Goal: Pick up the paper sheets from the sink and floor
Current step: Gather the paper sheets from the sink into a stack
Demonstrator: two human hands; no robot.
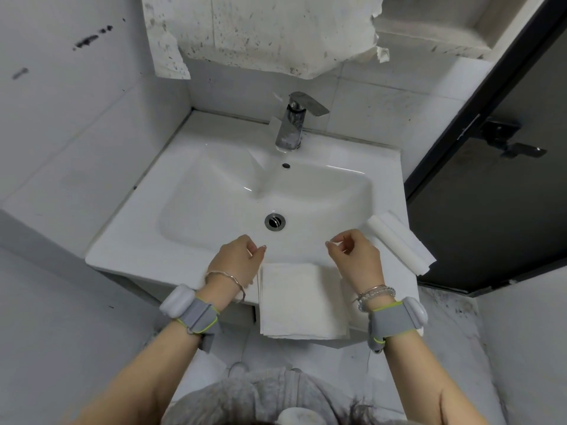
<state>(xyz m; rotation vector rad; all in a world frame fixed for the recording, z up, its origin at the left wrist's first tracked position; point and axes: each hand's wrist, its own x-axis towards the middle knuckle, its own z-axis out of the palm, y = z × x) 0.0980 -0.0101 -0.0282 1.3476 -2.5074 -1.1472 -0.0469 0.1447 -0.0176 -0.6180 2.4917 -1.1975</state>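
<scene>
Head view: stacked paper sheets point(302, 299) overhang the sink point(135, 240) front rim between both hands. Left hand point(236, 259) and right hand point(356, 256) hover over them, fingers loosely curled, holding nothing. Rolled paper point(399, 240) overhangs the right edge beside a dark door point(491, 194).

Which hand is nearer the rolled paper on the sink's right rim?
Right. The right hand hovers over the basin's front edge, just left of the rolled paper but apart from it. The left hand is farther left, past the drain.
</scene>
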